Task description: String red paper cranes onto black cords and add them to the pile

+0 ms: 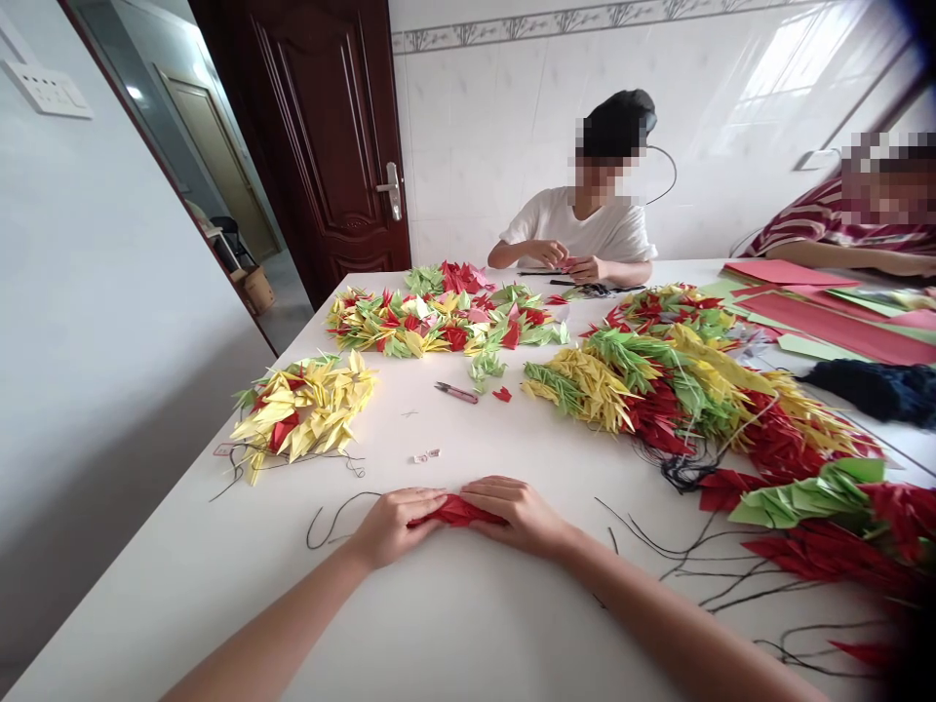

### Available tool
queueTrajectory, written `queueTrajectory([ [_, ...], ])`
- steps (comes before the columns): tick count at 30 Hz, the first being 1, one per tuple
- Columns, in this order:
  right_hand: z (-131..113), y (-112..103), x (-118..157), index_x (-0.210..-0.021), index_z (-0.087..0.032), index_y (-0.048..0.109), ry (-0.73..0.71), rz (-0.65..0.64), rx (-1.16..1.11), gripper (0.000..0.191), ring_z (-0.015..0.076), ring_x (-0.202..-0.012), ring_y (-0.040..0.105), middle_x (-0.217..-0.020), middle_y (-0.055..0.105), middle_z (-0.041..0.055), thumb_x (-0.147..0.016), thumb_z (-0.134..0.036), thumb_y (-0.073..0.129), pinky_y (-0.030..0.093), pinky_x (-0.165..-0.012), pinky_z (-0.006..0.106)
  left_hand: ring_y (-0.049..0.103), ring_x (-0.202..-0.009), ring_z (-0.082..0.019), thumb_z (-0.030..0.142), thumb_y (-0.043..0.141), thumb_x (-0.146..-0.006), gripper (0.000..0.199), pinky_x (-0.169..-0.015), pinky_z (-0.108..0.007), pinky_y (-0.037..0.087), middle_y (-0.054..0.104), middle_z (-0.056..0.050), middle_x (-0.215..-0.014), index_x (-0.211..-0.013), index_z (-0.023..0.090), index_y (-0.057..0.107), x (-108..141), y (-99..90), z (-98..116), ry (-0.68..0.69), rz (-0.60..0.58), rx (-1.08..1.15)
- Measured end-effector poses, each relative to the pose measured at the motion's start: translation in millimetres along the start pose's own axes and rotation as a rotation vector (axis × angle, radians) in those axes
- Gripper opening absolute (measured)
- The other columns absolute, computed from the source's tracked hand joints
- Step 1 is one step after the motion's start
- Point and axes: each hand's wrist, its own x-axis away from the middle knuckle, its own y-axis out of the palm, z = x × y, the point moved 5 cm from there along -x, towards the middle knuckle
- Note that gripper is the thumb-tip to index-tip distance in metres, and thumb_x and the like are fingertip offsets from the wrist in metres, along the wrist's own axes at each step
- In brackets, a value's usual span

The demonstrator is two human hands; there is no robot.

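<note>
Near the front of the white table (468,604), my left hand (399,525) and my right hand (516,512) are both closed on a strand of folded red paper pieces (459,511). The strand lies level between them, partly hidden under the fingers. From beside my left hand a black cord (322,522) curls out onto the table. Just beyond my hands lie small white-and-red packets (426,456). Thread snips (457,392) rest farther off, with a small red paper piece (501,394) beside them.
A yellow, red and green folded-paper garland (314,405) lies at left. More folded pieces (439,322) are heaped at the back. Thick paper strands (658,390) with loose black cords fill the right, near coloured paper sheets (826,312) and dark yarn (870,385). Two people sit across the table.
</note>
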Motion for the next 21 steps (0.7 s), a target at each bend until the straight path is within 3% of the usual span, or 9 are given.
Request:
queueTrajectory([
  [4,2,2,-1,-0.113,-0.02,0.065,0.057,0.04,0.0,0.031,0.02,-0.099,0.067,-0.109,0.071,0.0086,-0.094,-0.039,0.049,0.054,-0.089,0.034,0.068,-0.105,-0.021,0.025,0.065,-0.085,0.031,-0.094,-0.036,0.057,0.072,-0.007,-0.113,-0.115,0.02,0.068,-2,-3.4,-4,-0.112,0.04,0.083],
  [7,4,4,-2,-0.105,-0.018,0.065,0.091,0.056,0.027,0.03,0.0209,-0.092,0.067,-0.1,0.072,0.0095,-0.093,-0.042,0.051,0.055,-0.081,0.034,0.068,-0.103,-0.02,0.022,0.07,-0.08,0.037,-0.094,-0.035,0.056,0.072,-0.006,-0.113,-0.116,0.021,0.065,-6,-6.5,-4,-0.204,0.005,0.127],
  [9,4,4,-2,-0.109,-0.018,0.063,0.091,0.047,0.049,0.033,0.0207,-0.089,0.067,-0.099,0.072,0.01,-0.093,-0.043,0.05,0.054,-0.078,0.034,0.066,-0.105,-0.02,0.021,0.07,-0.08,0.038,-0.095,-0.033,0.055,0.07,-0.005,-0.114,-0.117,0.021,0.064,-7,-7.4,-2,-0.208,-0.036,0.143],
  [16,3,6,-2,-0.138,-0.021,0.049,-0.013,-0.061,0.144,0.045,0.0206,-0.098,0.065,-0.133,0.059,0.011,-0.099,-0.039,0.04,0.053,-0.087,0.037,0.057,-0.122,-0.02,0.021,0.045,-0.096,0.041,-0.103,-0.034,0.05,0.058,-0.009,-0.134,-0.137,0.021,0.049,-3,-0.5,3,-0.022,-0.197,-0.109],
  [18,4,8,-1,-0.145,-0.02,0.04,-0.027,-0.089,0.139,0.048,0.0214,-0.113,0.061,-0.139,0.053,0.01,-0.1,-0.036,0.037,0.05,-0.098,0.038,0.053,-0.127,-0.022,0.021,0.038,-0.099,0.045,-0.107,-0.036,0.046,0.053,-0.011,-0.141,-0.143,0.019,0.041,0,2.0,1,0.037,-0.244,-0.221],
  [21,7,13,-2,-0.152,-0.022,0.023,-0.035,-0.191,0.126,0.05,0.0207,-0.136,0.041,-0.148,0.041,0.0087,-0.102,-0.029,0.028,0.036,-0.113,0.045,0.046,-0.134,-0.026,0.032,0.036,-0.1,0.054,-0.112,-0.04,0.039,0.042,-0.013,-0.149,-0.151,0.018,0.026,5,3.4,-4,0.108,-0.321,-0.344],
])
